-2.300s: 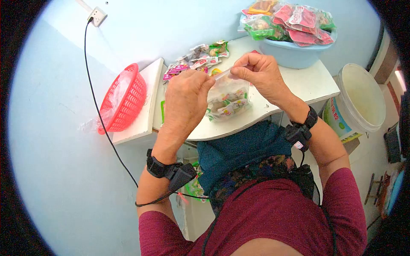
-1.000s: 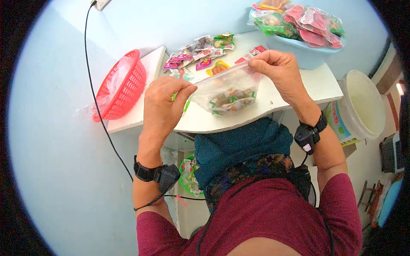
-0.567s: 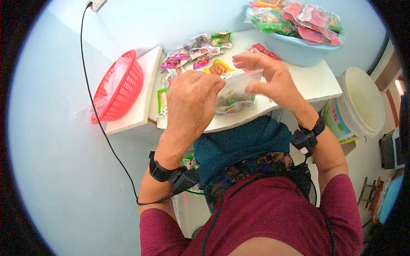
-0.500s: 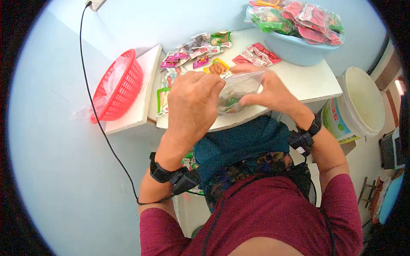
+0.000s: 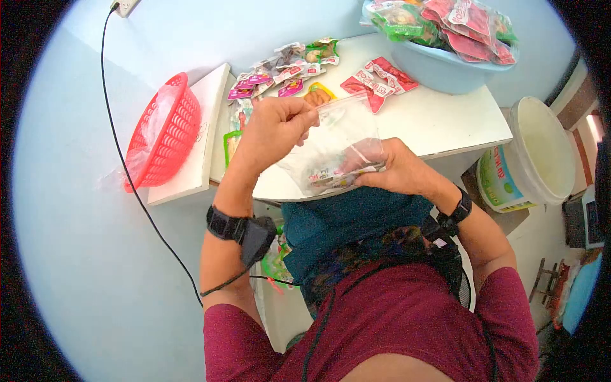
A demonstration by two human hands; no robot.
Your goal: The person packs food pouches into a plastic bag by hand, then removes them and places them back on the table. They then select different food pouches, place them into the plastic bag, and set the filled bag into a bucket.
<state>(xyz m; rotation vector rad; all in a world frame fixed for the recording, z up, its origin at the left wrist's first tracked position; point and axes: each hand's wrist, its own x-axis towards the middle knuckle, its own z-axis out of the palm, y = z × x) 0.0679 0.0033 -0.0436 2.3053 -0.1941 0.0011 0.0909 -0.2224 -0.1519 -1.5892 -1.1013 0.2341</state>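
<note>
A clear plastic zip bag (image 5: 349,130) hangs between my hands near the table's front edge, tilted, with small packets gathered at its bottom. My left hand (image 5: 272,132) is closed in a pinch on the bag's upper left corner. Around its lower right side, my right hand (image 5: 404,169) grips it, thumb in front and fingers seen through the plastic. Just behind the bag lie an orange-yellow snack packet (image 5: 318,95) and several red packets (image 5: 380,81). Purple-and-white packets (image 5: 258,79) and a green-topped packet (image 5: 321,51) lie farther back at the left.
A light blue basin (image 5: 439,73) heaped with red and green packets stands at the table's (image 5: 445,124) back right. To the left leans a red basket (image 5: 167,137) with clear plastic in it. A white bucket (image 5: 541,153) stands at the right; a black cable (image 5: 124,127) runs down the wall.
My right hand has slid down from the bag's upper right edge to its lower right side. My left hand has shifted slightly left, and the bag now shows more fully.
</note>
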